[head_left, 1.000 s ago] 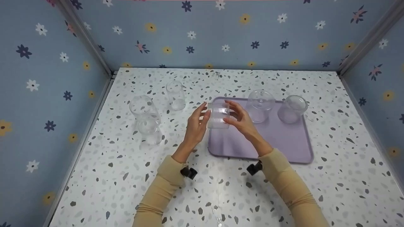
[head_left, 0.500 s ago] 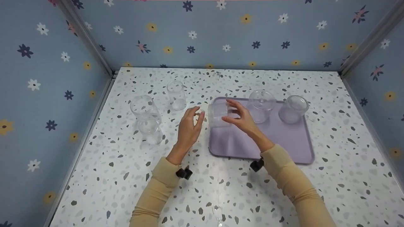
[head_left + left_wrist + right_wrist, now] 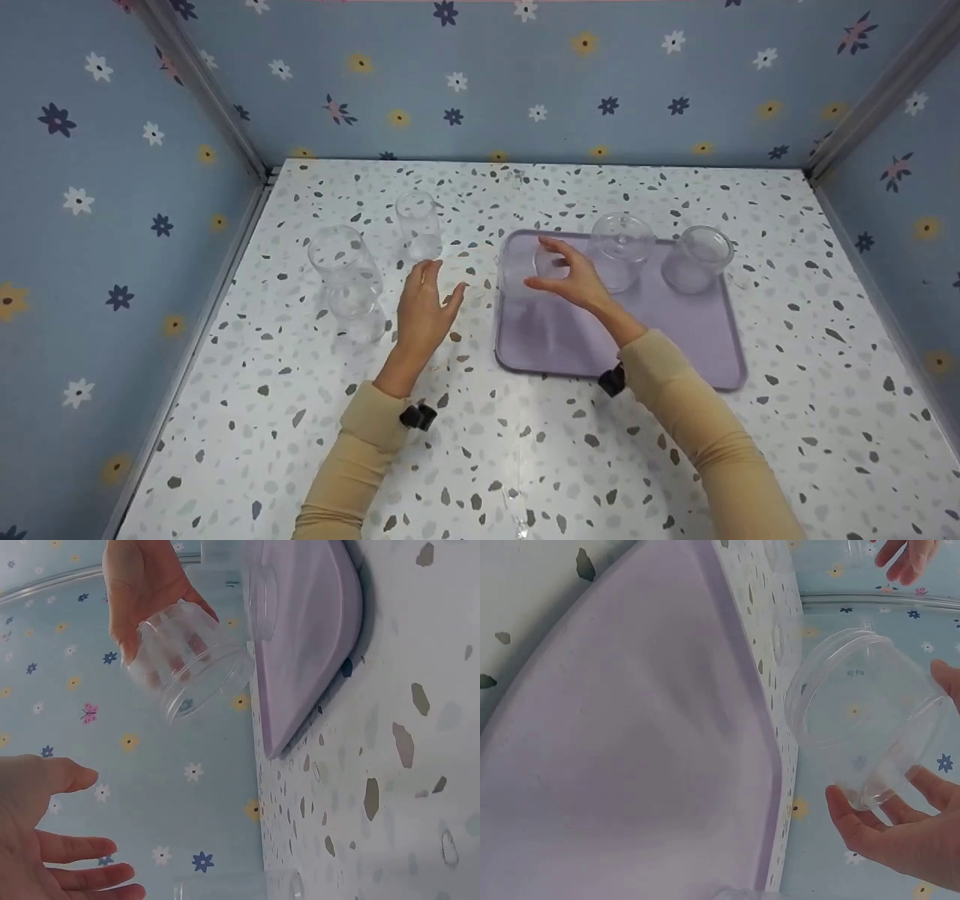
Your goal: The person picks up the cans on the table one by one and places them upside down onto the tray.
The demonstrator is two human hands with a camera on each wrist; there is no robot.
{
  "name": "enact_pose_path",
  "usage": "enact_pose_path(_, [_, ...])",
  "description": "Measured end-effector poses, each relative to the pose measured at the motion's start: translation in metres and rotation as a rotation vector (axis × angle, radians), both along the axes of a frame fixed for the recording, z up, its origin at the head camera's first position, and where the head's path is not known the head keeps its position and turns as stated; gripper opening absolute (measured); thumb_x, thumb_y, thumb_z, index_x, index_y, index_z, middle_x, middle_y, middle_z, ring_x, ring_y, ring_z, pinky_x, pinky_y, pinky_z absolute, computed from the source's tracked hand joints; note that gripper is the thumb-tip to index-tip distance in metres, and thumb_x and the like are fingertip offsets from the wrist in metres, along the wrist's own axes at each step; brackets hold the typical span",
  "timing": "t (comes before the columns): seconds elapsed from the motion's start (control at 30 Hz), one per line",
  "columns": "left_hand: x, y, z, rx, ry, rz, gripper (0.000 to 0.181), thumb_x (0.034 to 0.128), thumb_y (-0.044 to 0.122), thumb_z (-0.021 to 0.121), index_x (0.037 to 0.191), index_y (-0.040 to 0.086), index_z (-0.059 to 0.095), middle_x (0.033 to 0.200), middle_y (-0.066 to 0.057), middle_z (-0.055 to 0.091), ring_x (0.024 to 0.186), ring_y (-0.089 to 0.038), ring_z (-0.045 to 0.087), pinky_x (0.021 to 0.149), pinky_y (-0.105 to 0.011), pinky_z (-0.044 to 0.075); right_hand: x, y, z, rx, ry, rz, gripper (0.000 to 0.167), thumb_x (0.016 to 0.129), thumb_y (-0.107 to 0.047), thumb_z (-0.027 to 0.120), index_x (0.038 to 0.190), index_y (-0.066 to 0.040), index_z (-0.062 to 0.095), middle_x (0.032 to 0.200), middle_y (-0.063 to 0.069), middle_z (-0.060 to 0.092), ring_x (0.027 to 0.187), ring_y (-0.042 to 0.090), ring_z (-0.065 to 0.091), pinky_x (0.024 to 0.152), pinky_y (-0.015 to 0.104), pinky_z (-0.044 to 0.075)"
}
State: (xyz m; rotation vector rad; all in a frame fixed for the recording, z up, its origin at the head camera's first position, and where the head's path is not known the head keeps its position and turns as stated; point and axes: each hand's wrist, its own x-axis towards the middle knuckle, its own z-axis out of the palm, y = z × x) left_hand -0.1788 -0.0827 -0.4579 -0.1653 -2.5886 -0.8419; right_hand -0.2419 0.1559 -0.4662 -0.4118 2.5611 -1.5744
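Observation:
My right hand (image 3: 574, 281) grips a clear, wide-mouthed jar (image 3: 855, 712) by its base, thumb on one side and fingers on the other. Tipped on its side above the tray's left part, the jar has its rim turned toward the left. My left hand (image 3: 424, 311) is apart from it, fingers extended and thumb spread, holding nothing. Just beyond the left fingertips stands a tall clear tumbler (image 3: 418, 229). Beneath the held jar lies a lilac tray (image 3: 637, 337).
On the tray's back part are a clear container (image 3: 621, 255) with a knob-like top and a rounded clear jar (image 3: 697, 262). Left of my left hand, a large clear glass vessel (image 3: 337, 255) and a smaller one (image 3: 360, 315) overlap in view. Patterned walls bound the speckled table (image 3: 262, 450).
My left hand has let go of the jar and moved left and toward me. My right hand keeps the jar over the tray, nearly in place, its rim turning slightly.

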Motion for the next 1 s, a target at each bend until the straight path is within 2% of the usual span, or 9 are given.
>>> enact_pose_path(0.27, [0.002,-0.019,-0.005,-0.116,-0.013,0.070,0.050,0.0813,0.023,0.064,0.117,-0.008,0.048,0.119,-0.024,0.044,0.110,-0.037,0.043,0.094,-0.048,0.029,-0.010,0.002,-0.003,0.130,0.023,0.000,0.076,0.069,-0.027,0.076,0.132,-0.004,0.040,0.129,0.017,0.043,0.111,0.038,0.041,0.092,0.047,0.034])
enact_pose_path(0.4, [0.003,-0.029,-0.004,-0.129,-0.028,0.108,0.051,0.0808,0.022,0.064,0.118,-0.009,0.048,0.119,-0.024,0.044,0.112,-0.038,0.041,0.095,-0.053,0.025,-0.015,0.001,-0.003,0.213,0.056,0.015,0.077,0.069,-0.029,0.076,0.132,-0.003,0.040,0.130,0.015,0.043,0.116,0.032,0.039,0.094,0.042,0.034])
enact_pose_path(0.57, [0.004,-0.042,-0.003,-0.123,-0.040,0.155,0.050,0.0814,0.021,0.063,0.118,-0.009,0.048,0.122,-0.026,0.040,0.115,-0.038,0.036,0.096,-0.055,0.021,-0.022,0.000,-0.003,0.317,0.104,0.021,0.076,0.070,-0.032,0.075,0.132,-0.005,0.040,0.131,0.013,0.042,0.120,0.028,0.036,0.096,0.040,0.031])
enact_pose_path(0.83, [0.008,-0.058,-0.007,-0.121,0.007,0.228,0.051,0.0796,0.022,0.065,0.118,-0.006,0.048,0.124,-0.028,0.034,0.116,-0.040,0.029,0.090,-0.056,0.023,-0.030,-0.001,-0.004,0.371,0.153,0.014,0.078,0.068,-0.030,0.076,0.132,-0.004,0.041,0.127,0.021,0.041,0.115,0.033,0.039,0.096,0.043,0.030])
enact_pose_path(1.0, [0.012,-0.066,-0.006,-0.122,-0.061,0.267,0.052,0.0805,0.024,0.064,0.121,-0.004,0.047,0.125,-0.029,0.030,0.117,-0.041,0.027,0.087,-0.059,0.023,-0.036,-0.003,-0.006,0.377,0.148,0.023,0.077,0.069,-0.027,0.076,0.133,-0.004,0.039,0.127,0.021,0.039,0.115,0.033,0.039,0.095,0.043,0.031])
